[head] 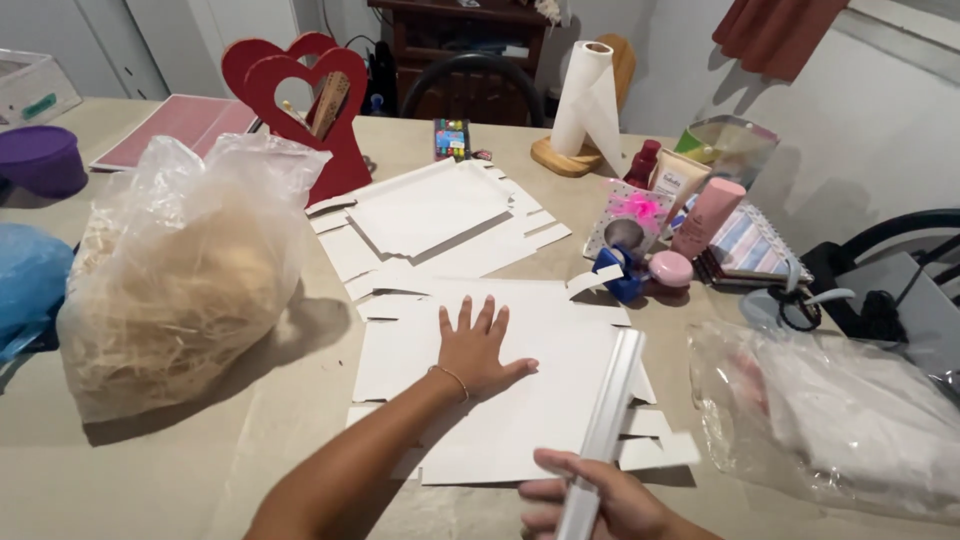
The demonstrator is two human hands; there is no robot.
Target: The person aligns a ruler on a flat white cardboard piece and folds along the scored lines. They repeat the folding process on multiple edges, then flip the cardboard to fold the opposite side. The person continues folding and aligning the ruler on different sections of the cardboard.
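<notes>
Left hand [474,348] spread flat on the flat white die-cut cardboard sheet [520,400], right hand [600,505] gripping a long white folded cardboard strip [608,420] beside it.

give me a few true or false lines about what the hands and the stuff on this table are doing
1. The left hand lies flat, fingers spread, on the white cut cardboard sheet. True.
2. The right hand is empty. False: it grips a long white ruler-like strip that lies along the sheet's right side.
3. The clear plastic bag of straw-like filling sits left of the sheet. True.
4. The paper towel roll lies on its side. False: it stands upright on a wooden holder.
5. A red heart-shaped stand is at the far side of the table. True.
</notes>
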